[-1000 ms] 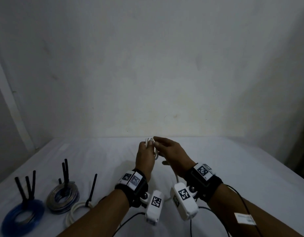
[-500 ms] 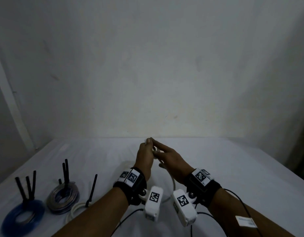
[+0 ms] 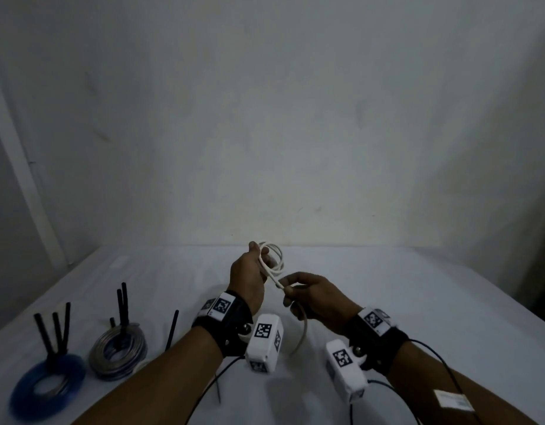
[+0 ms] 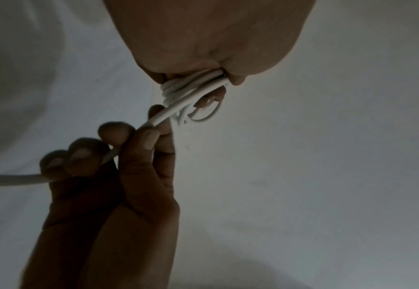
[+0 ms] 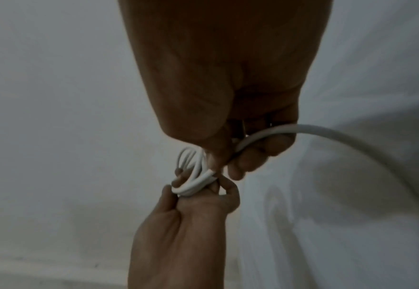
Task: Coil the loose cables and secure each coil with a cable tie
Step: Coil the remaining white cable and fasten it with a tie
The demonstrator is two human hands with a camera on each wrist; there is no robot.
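A white cable [image 3: 276, 259] is being wound in the air above the table's middle. My left hand [image 3: 249, 271] grips several small loops of it [image 4: 191, 86] between thumb and fingers [image 5: 191, 183]. My right hand [image 3: 311, 297] sits just below and to the right, and pinches the free strand [image 4: 154, 119] where it leaves the loops. The rest of the cable [image 5: 352, 140] hangs from the right hand in an arc [image 3: 302, 332] down to the table.
On the white cloth [image 3: 418, 302] at the left lie a blue coil [image 3: 47, 384] and a grey coil [image 3: 118, 351], each with black cable ties [image 3: 55, 332] sticking up. Another black tie [image 3: 172, 329] stands beside my left forearm. A wall closes the far side.
My hands, pressed together a moment ago, have drawn apart. The right hand slid down and right along the cable, and the loops now show above the left hand.
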